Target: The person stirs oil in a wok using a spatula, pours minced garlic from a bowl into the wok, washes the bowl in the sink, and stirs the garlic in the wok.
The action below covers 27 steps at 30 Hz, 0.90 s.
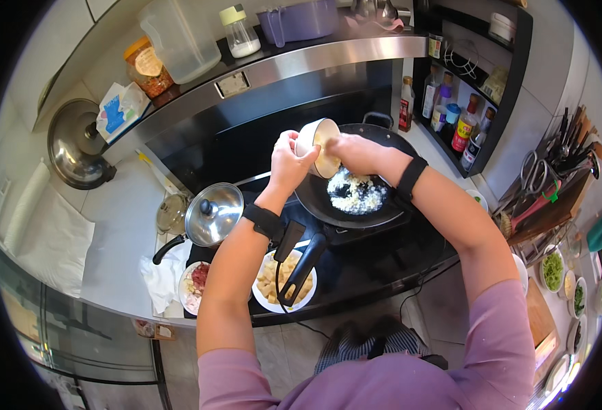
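Observation:
My left hand (292, 159) grips a small white bowl (308, 134), tilted over a black wok (313, 205). My right hand (354, 151) reaches to the bowl's mouth; its fingertips are partly hidden, so whether they hold anything cannot be told. Pale chopped bits cling inside the bowl. More chopped white pieces, looking like minced garlic (357, 193), lie in shiny liquid in the wok. Below the wok's long black handle (306, 266) sits a plate of pale cubes (267, 282). A bowl of chopped red and pink food (196, 281) stands to its left.
A lidded steel saucepan (215, 212) stands left on the black stovetop (383, 266). A black cable (301, 324) hangs near the wok handle. Sauce bottles (466, 125) fill a black rack at the right. A utensil holder (541, 205) and several food bowls (552, 269) stand farther right.

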Motion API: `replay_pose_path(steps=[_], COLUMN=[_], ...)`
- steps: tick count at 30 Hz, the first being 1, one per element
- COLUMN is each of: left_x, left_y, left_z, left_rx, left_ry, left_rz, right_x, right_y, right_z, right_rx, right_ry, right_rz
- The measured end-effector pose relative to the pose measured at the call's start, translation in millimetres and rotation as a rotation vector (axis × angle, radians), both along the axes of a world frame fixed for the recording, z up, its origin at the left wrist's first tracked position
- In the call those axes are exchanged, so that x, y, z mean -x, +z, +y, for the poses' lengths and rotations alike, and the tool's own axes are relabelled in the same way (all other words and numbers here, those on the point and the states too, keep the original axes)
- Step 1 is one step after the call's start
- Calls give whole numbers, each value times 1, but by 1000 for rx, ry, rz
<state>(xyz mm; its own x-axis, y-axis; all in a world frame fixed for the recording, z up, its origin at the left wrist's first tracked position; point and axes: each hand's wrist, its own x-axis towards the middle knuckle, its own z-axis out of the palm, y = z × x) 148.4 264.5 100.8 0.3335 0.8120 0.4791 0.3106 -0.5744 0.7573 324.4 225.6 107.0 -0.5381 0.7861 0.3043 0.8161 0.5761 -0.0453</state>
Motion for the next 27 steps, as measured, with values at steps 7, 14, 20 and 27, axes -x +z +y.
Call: replay_pose_path(steps=[7,14,20,27], left_x=[-9,-15,-17,-1], left_y=[-6,-2,1,-3], left_z=[10,7,6,10], left_rx=[-74,-364,-243,-49], left_ry=[-8,89,30,-12], left_rz=[-22,99,12,-74], right_x=[21,-3,9,-10], right_y=[0,-18,-11,-12], right_z=[4,5,0,-9], right_rx=[145,266,143,62], right_ry=[-145,-162,43,-4], right_rz=[246,-29,396,62])
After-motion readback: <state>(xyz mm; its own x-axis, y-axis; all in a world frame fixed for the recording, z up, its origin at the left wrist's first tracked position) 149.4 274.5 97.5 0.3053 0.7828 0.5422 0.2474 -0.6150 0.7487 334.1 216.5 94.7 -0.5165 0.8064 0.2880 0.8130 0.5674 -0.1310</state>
